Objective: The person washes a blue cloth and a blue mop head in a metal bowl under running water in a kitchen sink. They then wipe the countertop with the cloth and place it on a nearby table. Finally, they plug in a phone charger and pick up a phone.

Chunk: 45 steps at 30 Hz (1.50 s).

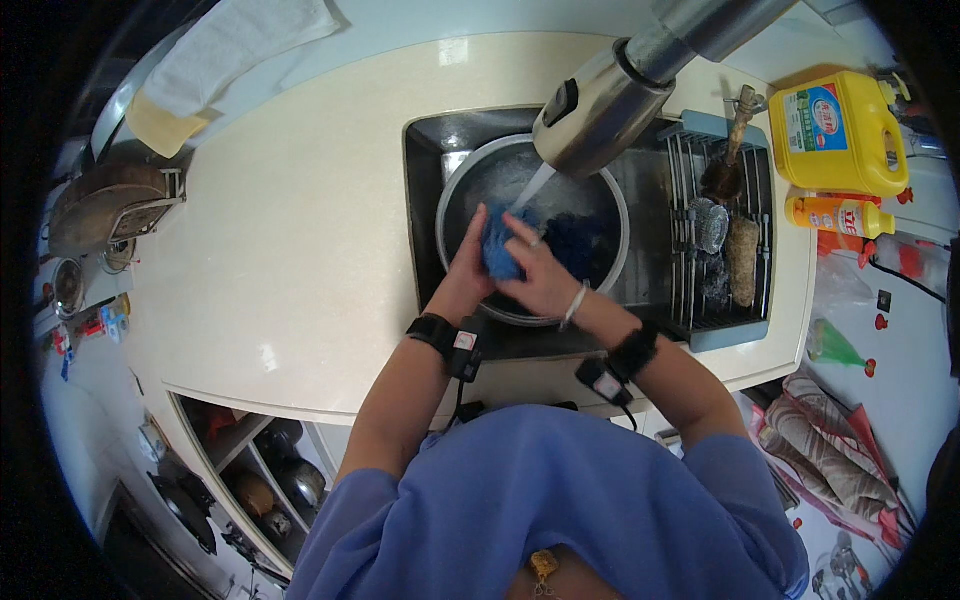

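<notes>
My left hand (469, 266) grips a wet blue cloth (496, 244) from its left side. On the cloth's right side the fingers of my right hand (544, 277) are bent against it, pinching it between both hands; the right hand is slightly blurred. Beneath them is a round metal basin (627, 232) with water in it, set inside a dark sink (649, 225). A darker blue cloth (574, 244) lies in the basin, partly hidden by my right hand. From the pull-out faucet head (581, 124) a stream of water (535, 187) falls onto or just behind the held cloth.
A draining rack (727, 341) at the sink's right holds a brush (724, 178), a steel wool scourer (709, 225) and a loofah (742, 262). Beyond stand a yellow detergent jug (832, 169) and an orange-yellow bottle (832, 215). Pale countertop (292, 240) stretches left. The faucet overhangs the basin.
</notes>
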Available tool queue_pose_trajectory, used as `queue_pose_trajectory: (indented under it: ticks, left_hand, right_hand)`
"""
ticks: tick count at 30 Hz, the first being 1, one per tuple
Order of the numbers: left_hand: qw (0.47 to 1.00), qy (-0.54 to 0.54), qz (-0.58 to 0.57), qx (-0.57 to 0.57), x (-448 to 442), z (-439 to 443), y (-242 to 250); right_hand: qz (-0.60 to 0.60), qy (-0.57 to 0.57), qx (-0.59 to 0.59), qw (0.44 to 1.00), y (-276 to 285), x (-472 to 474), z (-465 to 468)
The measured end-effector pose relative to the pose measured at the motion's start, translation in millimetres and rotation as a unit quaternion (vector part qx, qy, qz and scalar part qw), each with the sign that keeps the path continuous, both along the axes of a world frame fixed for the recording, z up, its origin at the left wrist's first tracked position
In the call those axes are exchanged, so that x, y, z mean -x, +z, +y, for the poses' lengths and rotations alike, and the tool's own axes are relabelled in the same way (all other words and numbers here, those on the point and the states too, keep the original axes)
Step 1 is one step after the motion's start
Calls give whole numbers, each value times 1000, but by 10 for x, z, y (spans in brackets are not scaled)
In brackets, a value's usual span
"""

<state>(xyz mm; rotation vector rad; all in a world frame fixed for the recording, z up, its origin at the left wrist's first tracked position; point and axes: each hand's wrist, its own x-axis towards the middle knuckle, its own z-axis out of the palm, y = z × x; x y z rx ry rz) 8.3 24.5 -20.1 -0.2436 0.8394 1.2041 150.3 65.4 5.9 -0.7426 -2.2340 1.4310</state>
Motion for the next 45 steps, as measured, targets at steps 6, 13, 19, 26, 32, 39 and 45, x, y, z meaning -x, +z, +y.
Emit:
queue_pose_trajectory:
  ticks: [6,13,19,26,32,39,45]
  left_hand:
    - [995,-48,-84,33,122,-124,-14]
    - [977,59,101,179,-127,63,-66]
    - [944,-97,278,150,167,116,40]
    - [952,-108,288,-5,35,138,-36]
    - [975,-166,144,-44,46,64,27]
    - [976,-189,106,-21,-146,-247,311]
    - [989,-104,-99,-21,-209,-337,635]
  right_hand:
    - [6,16,12,1000,498,152,-237]
    - [-101,-191,178,960,-532,187,396]
    - [-347,-153,-16,925,-1151,-103,334]
    - [-234,27,32,971,25,-112,296]
    - [-15,-16,175,984,1007,-233,215]
    - [117,-177,389,896,1070,-219,290]
    - [69,-172,174,967,713,-213,8]
